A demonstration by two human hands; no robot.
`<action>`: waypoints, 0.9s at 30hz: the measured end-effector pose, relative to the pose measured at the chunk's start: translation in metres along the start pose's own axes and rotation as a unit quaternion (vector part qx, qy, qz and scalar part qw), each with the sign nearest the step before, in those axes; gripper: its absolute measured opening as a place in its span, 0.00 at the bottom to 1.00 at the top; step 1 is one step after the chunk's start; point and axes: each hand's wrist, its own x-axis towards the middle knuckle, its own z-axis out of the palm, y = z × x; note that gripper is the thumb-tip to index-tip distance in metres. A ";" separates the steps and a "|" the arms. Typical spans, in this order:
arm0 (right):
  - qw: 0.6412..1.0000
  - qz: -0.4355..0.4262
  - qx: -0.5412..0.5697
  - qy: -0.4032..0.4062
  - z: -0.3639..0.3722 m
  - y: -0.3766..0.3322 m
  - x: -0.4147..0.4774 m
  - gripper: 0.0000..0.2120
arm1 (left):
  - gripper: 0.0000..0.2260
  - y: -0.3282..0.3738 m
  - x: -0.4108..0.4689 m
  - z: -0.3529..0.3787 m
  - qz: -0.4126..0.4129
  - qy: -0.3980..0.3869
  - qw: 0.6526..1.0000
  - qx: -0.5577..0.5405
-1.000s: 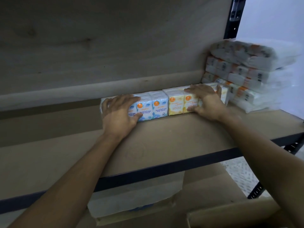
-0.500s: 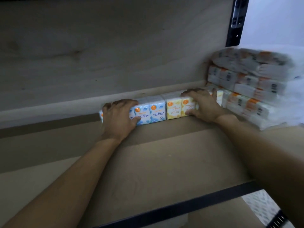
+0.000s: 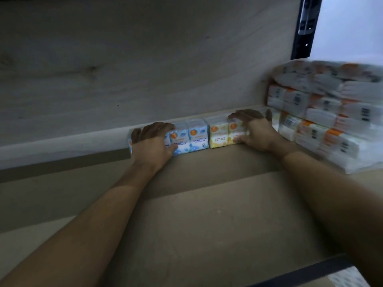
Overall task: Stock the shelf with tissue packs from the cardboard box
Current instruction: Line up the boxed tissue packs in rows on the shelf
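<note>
Printed on the fronts of the blue packs [image 3: 198, 139]: "FRAGRANCE FREE MINI TISSUE", in dark capitals. On the yellow packs [image 3: 219, 135]: "FLORAL BLISS MINI TISSUE". Orange round logos are noted above both; their lettering is illegible. Barcodes on the stacked packs [image 3: 323, 112] are blurred.

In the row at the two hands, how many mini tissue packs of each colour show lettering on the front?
Blue mini tissue packs: 3
Yellow mini tissue packs: 2
Total: 5
The left hand and right hand hide the row's ends.

Pale wall [image 3: 352, 27] at upper right; patterned floor [image 3: 348, 279] (blurred) at lower right.
</note>
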 end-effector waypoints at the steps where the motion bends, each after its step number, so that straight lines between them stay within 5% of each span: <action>1: 1.000 -0.001 0.003 0.005 0.002 0.002 0.002 0.33 | 0.23 -0.001 0.003 0.002 0.000 0.002 1.000 -0.006; 18: 0.999 -0.003 0.019 0.043 0.023 0.015 0.020 0.33 | 0.22 -0.011 0.017 0.021 0.000 0.003 1.000 -0.022; 27: 0.996 0.049 -0.056 -0.047 -0.001 -0.008 0.016 0.33 | 0.29 -0.009 0.027 0.003 -0.008 -0.115 0.993 -0.008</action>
